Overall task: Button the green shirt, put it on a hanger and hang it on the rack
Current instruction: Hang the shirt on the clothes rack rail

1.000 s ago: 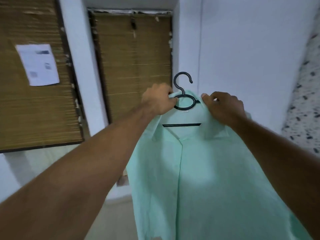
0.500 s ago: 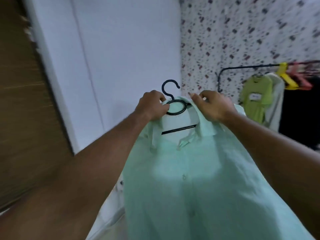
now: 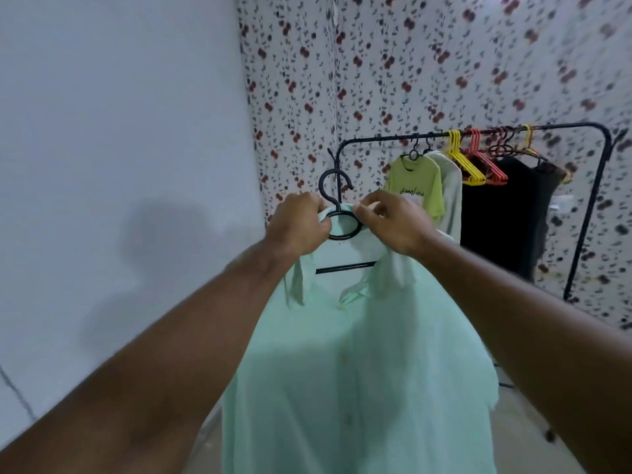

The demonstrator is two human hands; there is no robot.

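both hands (image 3: 297, 227) (image 3: 393, 224) hold the green shirt (image 3: 359, 371) up, fingers (image 3: 367, 208) clamped on its collar at the hanger (image 3: 337, 196).

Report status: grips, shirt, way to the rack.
Left grip and right grip hold shirt collar on hanger. Rack ahead, not reached. Nothing blocks it.

My one feed is the head cam, wide-angle, sitting above and behind both forearms and looking forward and a bit down along them. The left hand (image 3: 297, 227) and right hand (image 3: 393, 224) are close in, roughly mid-frame, with the green shirt (image 3: 359, 371) filling the view below them. Past the right hand and well apart from it, the rack (image 3: 589, 217) stands against the flowered wall (image 3: 376, 63). Plain wall (image 3: 119, 97) sits left of the left hand.
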